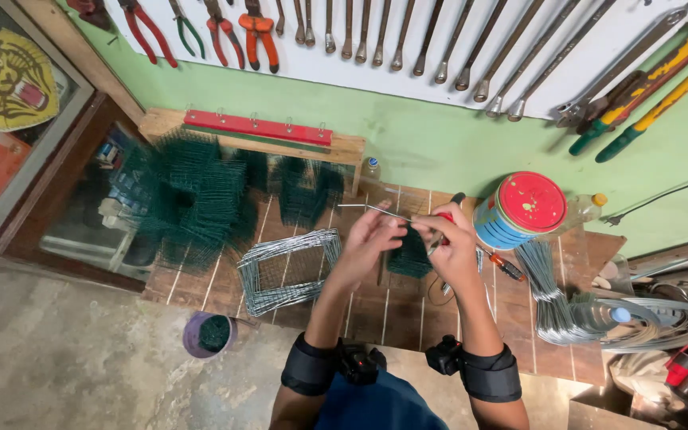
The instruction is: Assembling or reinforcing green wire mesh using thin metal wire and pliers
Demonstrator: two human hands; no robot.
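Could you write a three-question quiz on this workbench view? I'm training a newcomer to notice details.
1. True or false: the right hand holds red-handled pliers against a thin straight metal wire.
2. What lies directly under the left hand?
A. stack of bare grey wire-mesh panels
B. small dark green wire-mesh piece
C. round tin with red lid
3. What colour is the small tub on the concrete floor?

Key: 1 true; 2 B; 3 purple.

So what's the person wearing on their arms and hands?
Both hands, left hand and right hand, are bare: no gloves. Each arm carries a wide black band near the elbow, with a small black device clipped beside it. Forearms are unsleeved.
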